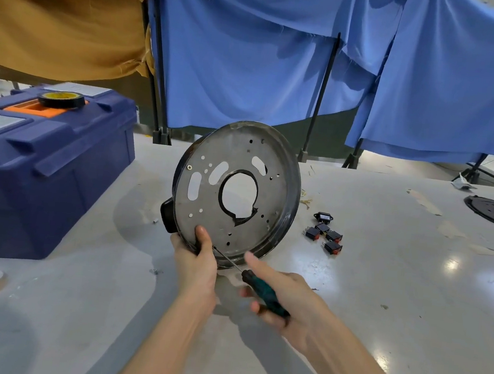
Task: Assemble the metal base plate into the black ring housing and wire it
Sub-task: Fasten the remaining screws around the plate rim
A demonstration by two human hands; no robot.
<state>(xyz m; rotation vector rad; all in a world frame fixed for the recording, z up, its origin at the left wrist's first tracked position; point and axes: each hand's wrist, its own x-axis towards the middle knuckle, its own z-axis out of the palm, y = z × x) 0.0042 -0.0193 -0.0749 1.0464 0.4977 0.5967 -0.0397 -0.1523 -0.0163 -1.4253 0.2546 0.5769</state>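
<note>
Metal base plate (274, 171) seated in black ring housing (167, 216), tilted upright at table (384, 262) centre, left hand (195, 260) gripping its 7 o'clock rim, right hand (285, 300) wrapped round screwdriver (262, 293), tip beside left thumb

Your head camera is looking forward and down from above your forearms, facing across the table (381, 292) toward the blue curtains (252, 65) behind it. It is sitting close in, so your left hand (197, 260) and right hand (298, 294) are filling the lower middle. The wide lens is bending the edges.
</note>
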